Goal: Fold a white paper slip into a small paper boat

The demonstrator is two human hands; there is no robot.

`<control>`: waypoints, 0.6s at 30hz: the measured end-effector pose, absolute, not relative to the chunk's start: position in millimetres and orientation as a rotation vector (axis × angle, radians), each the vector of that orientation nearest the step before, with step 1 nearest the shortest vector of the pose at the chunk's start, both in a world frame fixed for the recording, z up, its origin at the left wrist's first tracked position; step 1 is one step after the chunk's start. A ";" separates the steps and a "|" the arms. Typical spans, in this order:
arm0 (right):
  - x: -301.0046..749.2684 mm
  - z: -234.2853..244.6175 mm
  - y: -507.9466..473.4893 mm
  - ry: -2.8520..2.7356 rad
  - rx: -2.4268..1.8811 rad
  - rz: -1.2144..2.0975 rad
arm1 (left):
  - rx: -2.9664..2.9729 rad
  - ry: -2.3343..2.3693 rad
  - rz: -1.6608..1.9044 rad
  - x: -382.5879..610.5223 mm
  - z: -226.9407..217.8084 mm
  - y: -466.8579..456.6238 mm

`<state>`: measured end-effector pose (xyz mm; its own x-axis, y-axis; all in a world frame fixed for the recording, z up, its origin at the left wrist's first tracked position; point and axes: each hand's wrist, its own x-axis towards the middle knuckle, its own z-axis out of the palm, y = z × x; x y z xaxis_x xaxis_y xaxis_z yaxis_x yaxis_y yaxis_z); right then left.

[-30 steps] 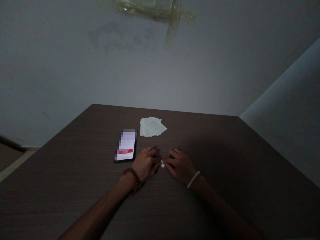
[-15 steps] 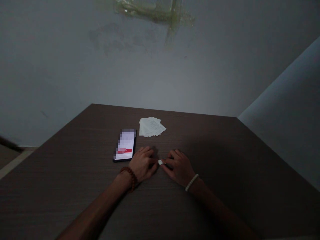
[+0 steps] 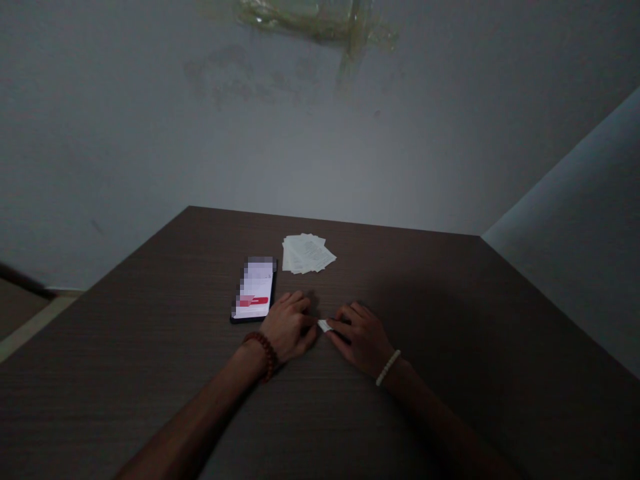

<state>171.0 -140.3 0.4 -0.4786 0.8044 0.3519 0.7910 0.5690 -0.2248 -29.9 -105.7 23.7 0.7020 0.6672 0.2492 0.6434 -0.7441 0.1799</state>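
Note:
My left hand (image 3: 289,326) and my right hand (image 3: 361,335) rest close together on the dark wooden table (image 3: 450,320). Between their fingertips they pinch a small folded piece of white paper (image 3: 325,325), pressed low against the tabletop. The fingers of both hands are curled in on it. My left wrist wears a bracelet of brown beads, and my right wrist wears one of white beads.
A phone (image 3: 255,289) with a lit screen lies just left of and beyond my left hand. A loose stack of white paper sheets (image 3: 307,253) sits farther back. A pale wall rises behind the table, with tape stuck high on it.
The hands have stayed in place, working the small paper between the fingertips; it now lies flatter and lower. The view has shifted slightly.

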 end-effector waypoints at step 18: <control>177.9 10.0 -144.9 -2.603 -1.116 0.010 | 2.822 1.125 0.416 -28.8 27.1 -105.6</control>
<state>177.9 -144.9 10.0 -0.6491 0.7084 0.2771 0.7062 0.6966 -0.1265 -28.8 -105.6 27.1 0.6943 0.6846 0.2221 0.6643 -0.7283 0.1683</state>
